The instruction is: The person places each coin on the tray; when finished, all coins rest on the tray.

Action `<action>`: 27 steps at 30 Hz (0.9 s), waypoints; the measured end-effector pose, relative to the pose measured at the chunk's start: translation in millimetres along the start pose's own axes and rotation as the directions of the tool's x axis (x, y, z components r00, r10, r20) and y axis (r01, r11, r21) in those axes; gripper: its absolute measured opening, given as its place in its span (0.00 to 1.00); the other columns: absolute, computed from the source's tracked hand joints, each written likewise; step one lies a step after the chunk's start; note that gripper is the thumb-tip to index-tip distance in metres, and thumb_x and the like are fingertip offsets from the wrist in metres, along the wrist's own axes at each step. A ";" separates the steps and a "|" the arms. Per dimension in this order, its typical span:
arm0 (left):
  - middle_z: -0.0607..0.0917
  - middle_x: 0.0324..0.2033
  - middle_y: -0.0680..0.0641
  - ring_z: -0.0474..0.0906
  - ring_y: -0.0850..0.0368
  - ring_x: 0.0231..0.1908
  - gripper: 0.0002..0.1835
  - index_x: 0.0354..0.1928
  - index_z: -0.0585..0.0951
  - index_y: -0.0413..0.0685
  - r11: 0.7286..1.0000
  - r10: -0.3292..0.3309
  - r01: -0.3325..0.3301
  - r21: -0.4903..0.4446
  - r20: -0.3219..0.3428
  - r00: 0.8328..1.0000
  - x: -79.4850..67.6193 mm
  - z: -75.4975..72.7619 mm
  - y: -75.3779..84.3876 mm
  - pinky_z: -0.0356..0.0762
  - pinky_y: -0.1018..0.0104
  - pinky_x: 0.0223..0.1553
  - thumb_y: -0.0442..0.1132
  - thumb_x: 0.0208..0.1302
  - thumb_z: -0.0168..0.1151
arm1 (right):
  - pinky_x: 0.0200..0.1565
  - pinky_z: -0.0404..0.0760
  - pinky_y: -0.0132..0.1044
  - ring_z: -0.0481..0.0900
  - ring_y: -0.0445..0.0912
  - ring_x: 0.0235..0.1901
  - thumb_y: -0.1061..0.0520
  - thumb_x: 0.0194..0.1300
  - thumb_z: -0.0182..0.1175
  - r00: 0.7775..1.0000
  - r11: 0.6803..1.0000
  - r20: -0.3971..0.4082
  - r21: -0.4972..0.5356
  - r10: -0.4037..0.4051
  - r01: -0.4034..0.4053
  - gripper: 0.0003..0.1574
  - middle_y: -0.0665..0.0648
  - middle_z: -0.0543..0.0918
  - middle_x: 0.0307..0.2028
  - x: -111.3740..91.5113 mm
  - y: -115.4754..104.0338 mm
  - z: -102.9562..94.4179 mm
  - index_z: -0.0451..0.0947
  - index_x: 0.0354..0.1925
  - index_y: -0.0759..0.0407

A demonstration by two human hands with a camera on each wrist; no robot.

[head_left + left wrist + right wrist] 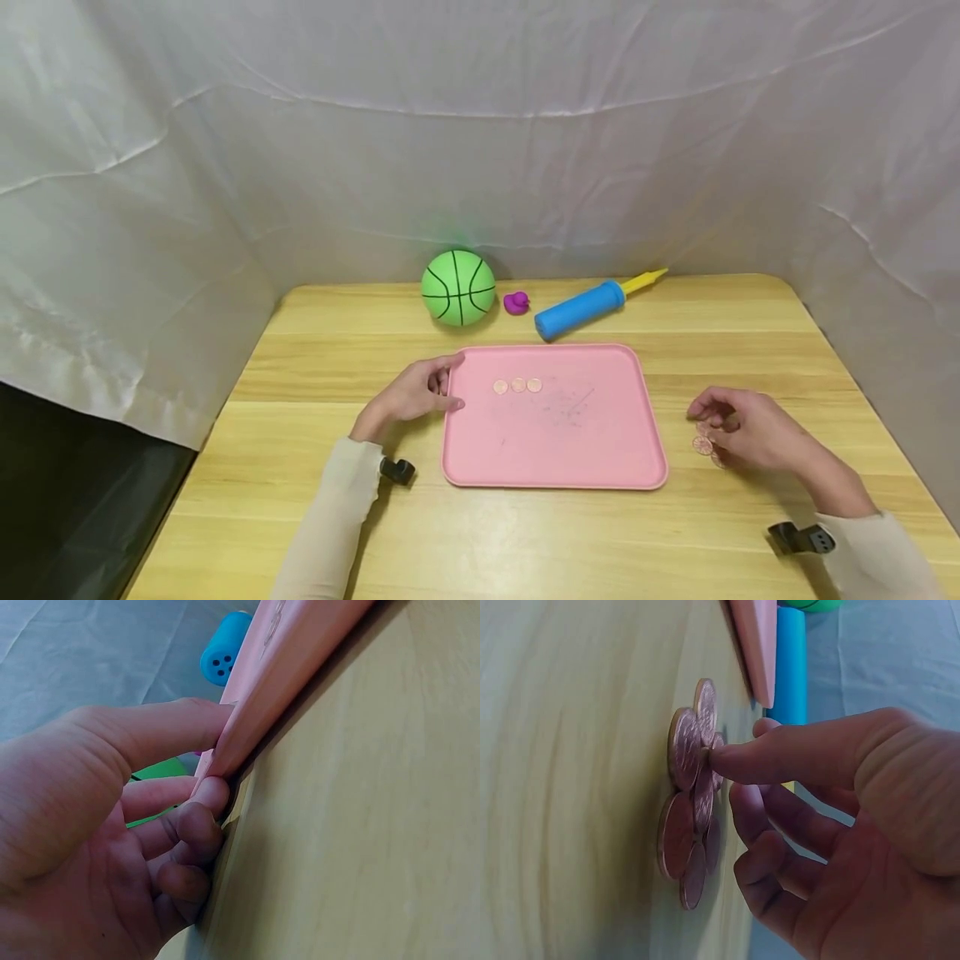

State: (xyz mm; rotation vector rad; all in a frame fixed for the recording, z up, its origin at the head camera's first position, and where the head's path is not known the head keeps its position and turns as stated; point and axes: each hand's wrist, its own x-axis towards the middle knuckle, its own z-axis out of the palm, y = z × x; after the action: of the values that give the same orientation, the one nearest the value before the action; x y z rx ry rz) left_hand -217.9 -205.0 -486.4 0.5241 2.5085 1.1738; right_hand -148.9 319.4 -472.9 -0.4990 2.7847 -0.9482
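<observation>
My left hand (411, 392) grips the left rim of a pink tray (555, 467), thumb over the edge and fingertips under it in the left wrist view. Three copper-coloured coins (518, 385) lie in a row on the tray's upper left part. To the tray's right, my right hand (761, 433) reaches low to a cluster of several copper-coloured coins (682, 832) on the table. In the right wrist view the thumb tip touches the cluster; the index fingertip shows behind the thumb, apart from the coins, and the other fingers are loosely bent.
A green ball (458, 288) with black lines, a small purple rubber duck (517, 303) and a blue hand pump (579, 310) with a yellow nozzle stand along the back of the wooden table (480, 542). Pale cloth (480, 150) hangs behind and at both sides.
</observation>
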 end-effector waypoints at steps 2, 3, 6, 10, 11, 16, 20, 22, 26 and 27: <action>0.78 0.37 0.46 0.71 0.58 0.35 0.46 0.82 0.68 0.40 1.000 0.006 -0.006 0.002 -0.001 1.000 -0.2 -0.1 -0.5 0.71 0.71 0.35 0.38 0.65 0.79 | 0.37 0.81 0.30 0.78 0.33 0.35 0.70 0.65 0.72 1.000 1.000 -0.005 -0.001 -0.008 0.008 0.14 0.53 0.87 0.37 0.9 1.1 -0.3 0.85 0.47 0.59; 0.78 0.37 0.47 0.71 0.58 0.35 0.46 0.82 0.68 0.40 1.000 0.005 -0.005 0.000 -0.001 1.000 -0.5 -0.1 -0.9 0.72 0.71 0.35 0.38 0.65 0.79 | 0.37 0.80 0.30 0.78 0.33 0.35 0.70 0.64 0.72 1.000 1.000 -0.007 0.000 -0.010 0.010 0.14 0.53 0.87 0.37 1.4 1.4 -0.4 0.85 0.46 0.59; 0.78 0.37 0.47 0.71 0.57 0.35 0.46 0.82 0.68 0.42 1.000 -0.001 0.001 0.004 -0.002 1.000 -1.3 -0.4 -1.4 0.72 0.71 0.35 0.37 0.65 0.80 | 0.35 0.79 0.30 0.76 0.33 0.33 0.70 0.63 0.72 1.000 1.000 -0.012 -0.006 -0.025 0.025 0.14 0.53 0.86 0.36 3.1 3.0 0.0 0.85 0.46 0.60; 0.79 0.37 0.48 0.71 0.57 0.35 0.46 0.82 0.69 0.43 1.000 -0.009 0.009 0.012 -0.002 1.000 -1.8 -0.5 -1.8 0.72 0.72 0.36 0.37 0.65 0.80 | 0.33 0.76 0.31 0.74 0.33 0.31 0.67 0.63 0.73 0.999 0.999 -0.020 -0.026 -0.045 0.044 0.12 0.49 0.84 0.35 5.6 4.9 1.7 0.85 0.44 0.59; 0.79 0.37 0.48 0.71 0.58 0.35 0.46 0.82 0.69 0.43 1.000 -0.006 0.006 0.014 -0.001 1.000 -1.5 -0.4 -1.9 0.72 0.72 0.36 0.37 0.65 0.80 | 0.33 0.75 0.31 0.73 0.32 0.30 0.66 0.63 0.73 0.999 0.998 -0.024 -0.034 -0.046 0.045 0.12 0.49 0.84 0.35 6.0 5.4 2.0 0.85 0.44 0.58; 0.79 0.37 0.46 0.71 0.57 0.35 0.46 0.82 0.69 0.40 1.000 0.015 -0.015 0.008 0.008 1.000 0.2 0.4 -1.7 0.71 0.71 0.35 0.39 0.65 0.80 | 0.33 0.70 0.31 0.69 0.32 0.30 0.65 0.64 0.75 0.997 0.996 -0.051 -0.074 -0.062 0.058 0.11 0.47 0.82 0.34 6.5 9.2 2.3 0.85 0.43 0.56; 0.78 0.38 0.45 0.70 0.56 0.36 0.46 0.82 0.69 0.41 1.000 0.009 -0.009 0.006 0.005 1.000 -0.1 0.4 0.0 0.70 0.72 0.36 0.38 0.65 0.80 | 0.32 0.70 0.31 0.70 0.33 0.29 0.65 0.66 0.74 0.998 0.998 -0.042 -0.051 -0.040 0.038 0.10 0.48 0.82 0.34 7.2 9.3 1.2 0.85 0.43 0.56; 0.78 0.38 0.45 0.70 0.56 0.36 0.46 0.82 0.69 0.41 1.000 0.009 -0.009 0.006 0.003 1.000 -0.3 0.2 0.3 0.70 0.71 0.35 0.38 0.65 0.80 | 0.31 0.70 0.31 0.70 0.33 0.29 0.64 0.66 0.74 0.999 0.999 -0.035 -0.044 -0.026 0.025 0.10 0.48 0.82 0.34 8.2 9.0 0.5 0.85 0.44 0.56; 0.78 0.37 0.45 0.70 0.56 0.36 0.46 0.81 0.69 0.40 1.000 0.010 -0.010 0.007 0.003 1.000 -0.2 0.1 0.1 0.70 0.71 0.36 0.38 0.65 0.80 | 0.31 0.68 0.32 0.69 0.33 0.29 0.62 0.66 0.75 0.999 0.998 -0.028 -0.053 -0.018 0.017 0.10 0.48 0.82 0.34 10.2 8.7 -1.1 0.85 0.45 0.57; 0.78 0.37 0.46 0.70 0.56 0.36 0.46 0.81 0.69 0.40 1.000 0.009 -0.009 0.006 0.003 1.000 -0.1 0.2 -0.2 0.70 0.72 0.36 0.38 0.65 0.80 | 0.31 0.68 0.32 0.69 0.34 0.29 0.62 0.66 0.75 1.000 0.998 -0.027 -0.059 -0.015 0.013 0.10 0.48 0.82 0.35 10.6 8.9 -1.5 0.85 0.45 0.57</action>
State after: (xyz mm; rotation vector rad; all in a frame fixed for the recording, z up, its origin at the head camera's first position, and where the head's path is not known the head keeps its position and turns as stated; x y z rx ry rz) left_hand -217.8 -205.0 -486.6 0.5393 2.5109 1.1683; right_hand -161.5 323.1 -477.6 -0.5187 2.8444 -0.8838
